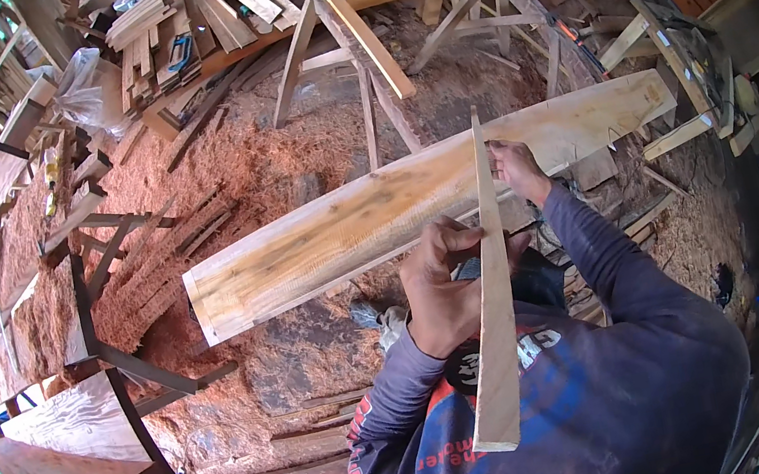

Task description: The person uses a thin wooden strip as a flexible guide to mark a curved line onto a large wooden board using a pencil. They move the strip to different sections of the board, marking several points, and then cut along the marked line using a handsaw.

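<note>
Lengthwise, the wooden strip points forward; left hand pinching it, right hand beside, grip unclear.

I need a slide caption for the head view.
Left hand gripping a wooden strip over a plank, right hand close by.

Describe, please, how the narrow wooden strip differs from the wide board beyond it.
The strip is narrow, while the board is much wider. The strip is held in the left hand and points away from the body, whereas the board stretches crosswise, from left to right. The strip looks plain and pale; the board shows dark streaks in its grain. Both are long pieces of light-coloured wood.
</note>
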Demonstrator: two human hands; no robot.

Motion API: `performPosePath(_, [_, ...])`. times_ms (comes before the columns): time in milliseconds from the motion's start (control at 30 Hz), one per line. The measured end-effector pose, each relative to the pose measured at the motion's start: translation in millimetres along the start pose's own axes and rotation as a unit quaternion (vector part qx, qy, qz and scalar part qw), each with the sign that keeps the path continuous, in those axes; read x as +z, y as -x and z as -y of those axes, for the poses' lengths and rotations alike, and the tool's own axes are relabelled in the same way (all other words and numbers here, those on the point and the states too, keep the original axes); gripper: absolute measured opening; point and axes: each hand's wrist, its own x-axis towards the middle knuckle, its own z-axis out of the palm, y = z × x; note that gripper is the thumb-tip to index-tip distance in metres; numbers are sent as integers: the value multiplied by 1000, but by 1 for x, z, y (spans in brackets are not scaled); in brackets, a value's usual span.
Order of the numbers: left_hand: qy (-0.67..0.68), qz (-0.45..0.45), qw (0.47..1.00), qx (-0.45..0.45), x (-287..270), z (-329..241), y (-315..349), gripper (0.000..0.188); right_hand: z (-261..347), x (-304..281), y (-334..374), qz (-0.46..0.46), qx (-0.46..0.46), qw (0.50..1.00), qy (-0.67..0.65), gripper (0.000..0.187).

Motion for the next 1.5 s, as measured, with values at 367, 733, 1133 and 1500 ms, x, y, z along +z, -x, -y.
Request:
performPosePath(367, [-55,31,998,17,0,2,-10,40,3,3,-5,-12,10,1000,-2,28])
performPosePath(733, [-69,46,996,-19,-1,-4,-17,36,10,8,-7,-2,13,1000,7,27])
performPosePath(1133, [-51,75,996,8,-28,33,-14,28,5,11,-40,17,102,990,-98,24])
performPosePath(1500, [-30,41,999,-9,-12,40,-32,28,-2,19,-44,-13,96,992,-82,21])
